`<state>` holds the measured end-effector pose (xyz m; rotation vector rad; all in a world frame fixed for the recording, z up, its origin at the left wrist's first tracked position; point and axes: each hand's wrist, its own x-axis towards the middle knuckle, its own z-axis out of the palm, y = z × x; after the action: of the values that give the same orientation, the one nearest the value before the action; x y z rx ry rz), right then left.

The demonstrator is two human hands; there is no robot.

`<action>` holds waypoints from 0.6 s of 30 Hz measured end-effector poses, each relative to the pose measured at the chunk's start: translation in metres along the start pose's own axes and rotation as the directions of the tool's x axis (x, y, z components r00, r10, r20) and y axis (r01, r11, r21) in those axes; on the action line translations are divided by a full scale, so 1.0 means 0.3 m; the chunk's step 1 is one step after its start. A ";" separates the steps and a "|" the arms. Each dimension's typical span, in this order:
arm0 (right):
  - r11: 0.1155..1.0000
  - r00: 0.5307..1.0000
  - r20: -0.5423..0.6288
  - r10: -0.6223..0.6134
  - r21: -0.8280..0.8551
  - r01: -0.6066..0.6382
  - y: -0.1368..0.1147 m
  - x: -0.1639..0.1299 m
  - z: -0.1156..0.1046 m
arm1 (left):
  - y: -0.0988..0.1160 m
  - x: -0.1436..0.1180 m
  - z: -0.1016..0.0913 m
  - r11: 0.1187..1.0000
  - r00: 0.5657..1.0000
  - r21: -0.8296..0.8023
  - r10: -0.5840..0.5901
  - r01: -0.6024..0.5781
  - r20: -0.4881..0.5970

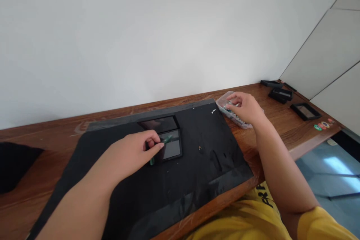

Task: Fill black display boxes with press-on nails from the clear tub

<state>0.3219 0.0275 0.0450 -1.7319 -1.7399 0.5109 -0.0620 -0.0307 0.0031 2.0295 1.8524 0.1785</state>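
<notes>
Head view — left grip (pixel 142 148) narrow, hold unclear, over frame (pixel 173 150); right grip (pixel 247 107) parted, partly hiding tub (pixel 221 101).

Head camera: worn on the head, it looks forward and down.
White wall (pixel 174 37): ahead, filling the upper half.
Wooden table (pixel 275 116): seen from above, its far edge climbing toward the right.
Left hand (pixel 142 146) and right hand (pixel 247 108): near, seen from above.
Yellow shirt (pixel 239 217): close, cut by the bottom border.
</notes>
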 end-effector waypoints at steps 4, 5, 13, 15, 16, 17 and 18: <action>1.000 1.000 -0.007 0.005 -0.005 -0.005 0.002 0.001 0.000 | -0.012 0.003 -0.004 1.000 1.000 0.011 -0.015 0.015 -0.027; 1.000 1.000 -0.004 0.006 -0.007 -0.006 0.002 0.002 0.000 | -0.010 0.004 -0.003 1.000 0.999 0.012 -0.012 0.012 -0.034; 1.000 1.000 0.004 -0.013 0.000 0.013 0.008 0.005 0.002 | 0.055 -0.001 -0.001 0.999 1.000 0.046 -0.007 0.008 -0.021; 1.000 1.000 0.004 -0.016 -0.003 0.016 0.008 0.005 0.002 | 0.059 -0.003 -0.005 0.998 1.000 0.056 -0.016 0.018 -0.023; 1.000 1.000 0.005 -0.013 -0.005 0.013 0.008 0.005 0.002 | 0.060 -0.004 -0.008 0.998 0.999 0.063 -0.022 0.024 -0.025; 1.000 1.000 0.008 -0.010 -0.007 0.010 0.008 0.005 0.001 | 0.061 -0.005 -0.010 0.997 0.999 0.069 -0.027 0.029 -0.029; 1.000 1.000 0.014 -0.008 -0.008 0.008 0.007 0.005 0.001 | 0.063 -0.006 -0.013 0.997 0.999 0.071 -0.030 0.033 -0.035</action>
<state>0.3234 0.0291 0.0437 -1.7307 -1.7599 0.5138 -0.0459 -0.0326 0.0137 2.0553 1.9367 0.1401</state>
